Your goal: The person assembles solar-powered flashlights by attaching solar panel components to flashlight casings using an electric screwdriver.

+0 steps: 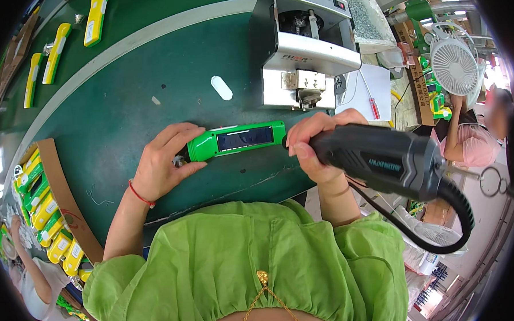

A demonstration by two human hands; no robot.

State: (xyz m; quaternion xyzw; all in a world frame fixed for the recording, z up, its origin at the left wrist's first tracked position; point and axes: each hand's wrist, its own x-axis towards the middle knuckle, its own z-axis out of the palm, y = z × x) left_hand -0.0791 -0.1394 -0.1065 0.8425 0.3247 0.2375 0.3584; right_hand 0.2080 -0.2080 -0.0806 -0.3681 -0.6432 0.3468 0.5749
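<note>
On the dark green worktable lies a green flashlight body (244, 138) with a dark rectangular panel on its upper side. My left hand (168, 156) grips its rounded left end between thumb and fingers; a shiny part shows partly under the palm. My right hand (319, 143) is wrapped round the front of a black corded electric screwdriver (392, 160). The screwdriver lies almost level, with its tip at the flashlight's right end; my fingers hide whether the bit touches a screw.
Beyond the flashlight stands a metal screw feeder (309, 49), beside a tray of small screws (365, 21). A red-handled screwdriver (374, 108) lies to its right. A cardboard box of yellow-green flashlights (60, 192) is at left; more flashlights (57, 53) lie far left. A white fan (455, 66) and co-workers flank the table.
</note>
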